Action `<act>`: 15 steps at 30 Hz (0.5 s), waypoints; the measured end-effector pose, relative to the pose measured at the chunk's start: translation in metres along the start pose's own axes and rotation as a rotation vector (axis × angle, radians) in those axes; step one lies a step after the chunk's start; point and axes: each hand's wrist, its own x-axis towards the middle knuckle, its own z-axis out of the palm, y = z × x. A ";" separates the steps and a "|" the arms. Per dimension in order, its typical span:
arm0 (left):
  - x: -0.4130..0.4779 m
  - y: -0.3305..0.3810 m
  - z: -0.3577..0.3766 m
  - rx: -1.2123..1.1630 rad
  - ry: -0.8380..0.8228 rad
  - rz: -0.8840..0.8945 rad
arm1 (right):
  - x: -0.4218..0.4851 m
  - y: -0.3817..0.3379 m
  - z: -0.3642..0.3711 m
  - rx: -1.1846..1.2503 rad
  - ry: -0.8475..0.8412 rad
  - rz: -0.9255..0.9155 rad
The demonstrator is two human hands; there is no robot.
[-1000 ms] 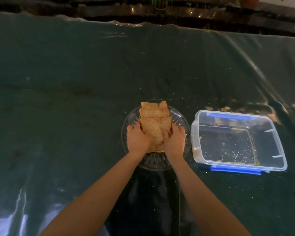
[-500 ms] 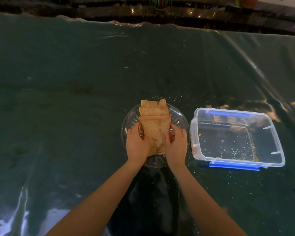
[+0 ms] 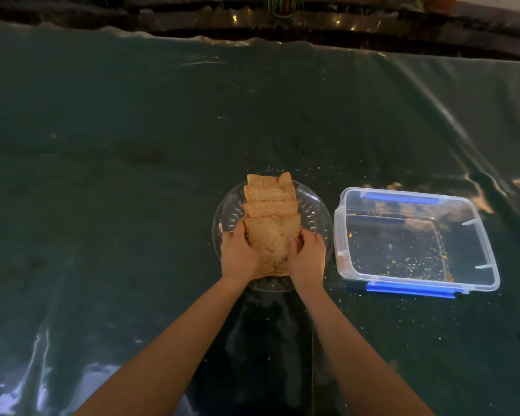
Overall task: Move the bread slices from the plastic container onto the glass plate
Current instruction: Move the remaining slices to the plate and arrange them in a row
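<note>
On glass plate (image 3: 315, 211), hands still grip bread slices (image 3: 272, 232).

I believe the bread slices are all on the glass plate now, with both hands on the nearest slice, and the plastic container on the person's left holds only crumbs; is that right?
Not quite: the head view shows the plastic container on the person's right, not left. The rest stands: the bread slices lie on the glass plate, the left hand and right hand hold the nearest slice, and only crumbs remain.

A dark green surface (image 3: 132, 181) fills the view under a glossy clear plastic sheet (image 3: 433, 94) that wrinkles along its far edge, scattered crumbs (image 3: 345, 309) speckle it near the middle, and a potted plant (image 3: 278, 4) stands beyond on a dark ledge (image 3: 373, 28).
</note>
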 end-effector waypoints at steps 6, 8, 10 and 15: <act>0.003 -0.003 0.000 0.008 -0.002 0.026 | 0.001 -0.001 -0.001 -0.004 -0.011 0.008; 0.003 -0.005 -0.001 0.012 -0.010 0.037 | 0.000 0.000 -0.001 0.005 -0.012 0.010; 0.003 -0.005 -0.002 0.023 -0.015 0.042 | -0.001 -0.001 -0.001 0.007 -0.017 0.011; 0.005 -0.005 -0.003 0.037 -0.044 0.043 | 0.000 -0.002 -0.004 -0.010 -0.051 0.018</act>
